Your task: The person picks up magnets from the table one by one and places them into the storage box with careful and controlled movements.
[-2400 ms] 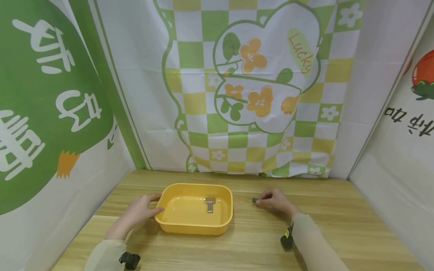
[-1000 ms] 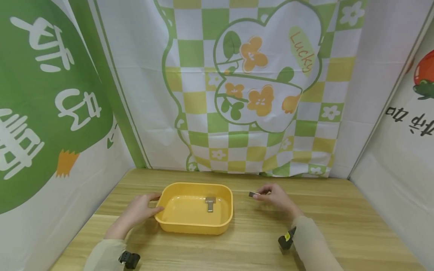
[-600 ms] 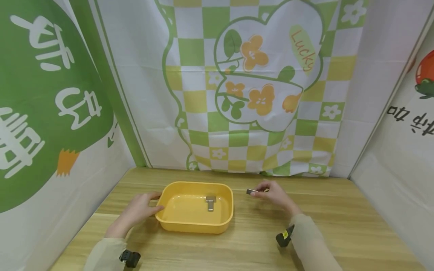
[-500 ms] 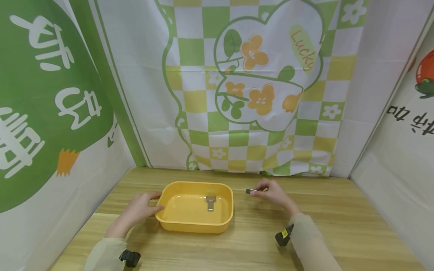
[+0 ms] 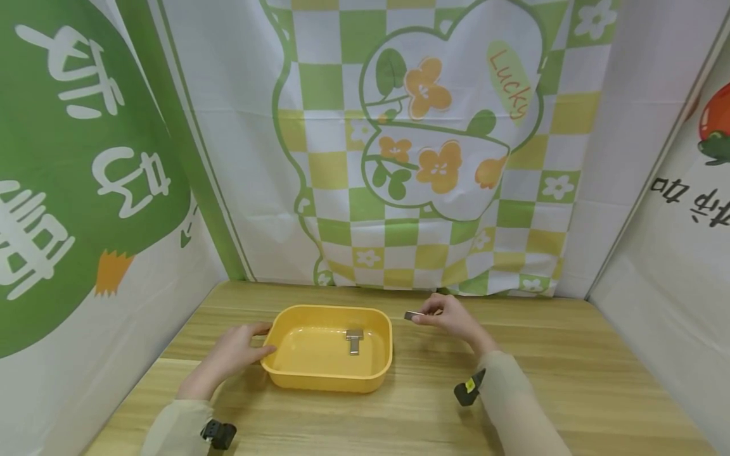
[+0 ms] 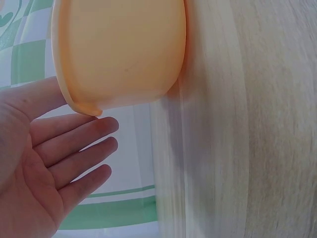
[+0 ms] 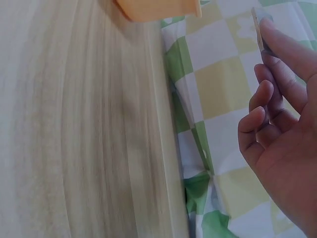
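Observation:
A yellow plastic tray point(image 5: 325, 384) stands on the wooden table. My left hand point(image 5: 228, 358) grips its left end, thumb over the rim and the other fingers outside. Inside the tray, towards its right end, two small shiny metallic pieces point(image 5: 354, 347) lie in a T shape. To the right of the tray, my right hand point(image 5: 453, 318) pinches a small flat grey metallic piece point(image 5: 407, 315) between thumb and index finger. In the right wrist view that piece point(image 7: 257, 29) is raised above table level, and the remaining fingers curl loosely below it.
The wooden table point(image 5: 433, 411) reaches back to a hanging checked cloth point(image 5: 399, 253) with flower prints. Printed cloth walls point(image 5: 188, 304) close in the left and right sides. Each wrist carries a small black camera point(image 5: 219, 435).
My right hand has lifted the metallic piece off the table and carried it up and leftward, closer to the tray. My left hand and the tray keep their place.

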`<action>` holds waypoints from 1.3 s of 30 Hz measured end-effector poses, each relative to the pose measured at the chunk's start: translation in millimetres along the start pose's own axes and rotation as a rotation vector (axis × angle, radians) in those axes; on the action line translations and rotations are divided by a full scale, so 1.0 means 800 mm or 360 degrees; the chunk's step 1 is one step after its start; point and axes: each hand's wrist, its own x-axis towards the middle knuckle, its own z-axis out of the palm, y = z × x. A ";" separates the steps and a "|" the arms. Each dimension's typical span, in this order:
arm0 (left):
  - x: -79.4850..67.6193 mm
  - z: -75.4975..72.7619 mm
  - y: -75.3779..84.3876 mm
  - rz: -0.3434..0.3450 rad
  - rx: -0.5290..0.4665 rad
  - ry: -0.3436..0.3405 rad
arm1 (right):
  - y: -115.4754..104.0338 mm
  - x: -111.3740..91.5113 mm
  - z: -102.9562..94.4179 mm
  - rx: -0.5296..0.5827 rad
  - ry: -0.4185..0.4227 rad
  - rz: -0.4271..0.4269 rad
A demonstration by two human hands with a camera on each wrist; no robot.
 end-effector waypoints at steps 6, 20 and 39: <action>0.000 0.001 -0.001 0.0006 0.0017 0.0000 | -0.004 0.004 0.006 0.0023 -0.0015 -0.0009; 0.000 0.001 -0.001 -0.0013 0.0012 -0.0013 | -0.008 0.017 0.018 0.0052 -0.0025 -0.0047; 0.001 0.001 -0.002 0.0002 0.0007 0.0011 | -0.027 0.036 0.032 0.0084 -0.0113 0.0012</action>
